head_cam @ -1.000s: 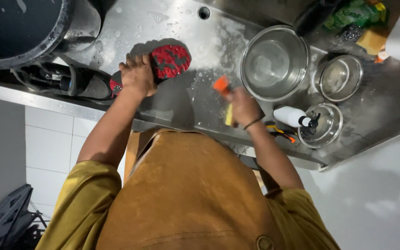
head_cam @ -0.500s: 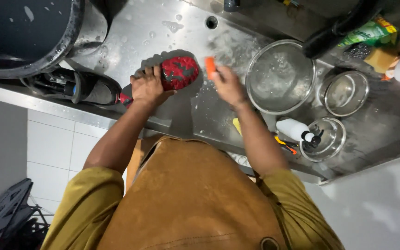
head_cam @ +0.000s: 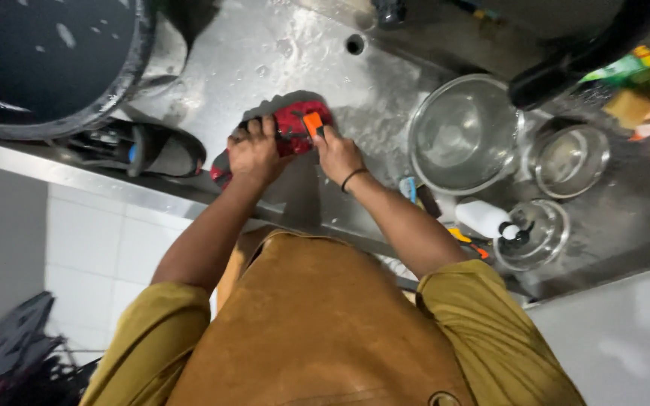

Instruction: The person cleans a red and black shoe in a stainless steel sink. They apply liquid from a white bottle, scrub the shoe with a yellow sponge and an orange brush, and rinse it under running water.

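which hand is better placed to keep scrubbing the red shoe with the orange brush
Right. The right hand already grips the orange brush against the red shoe. The left hand is clamped over the shoe's near side, steadying it on the wet steel counter.

The hands cover much of the red shoe [head_cam: 295, 120]; the dark tub [head_cam: 47, 60] runs off-frame.
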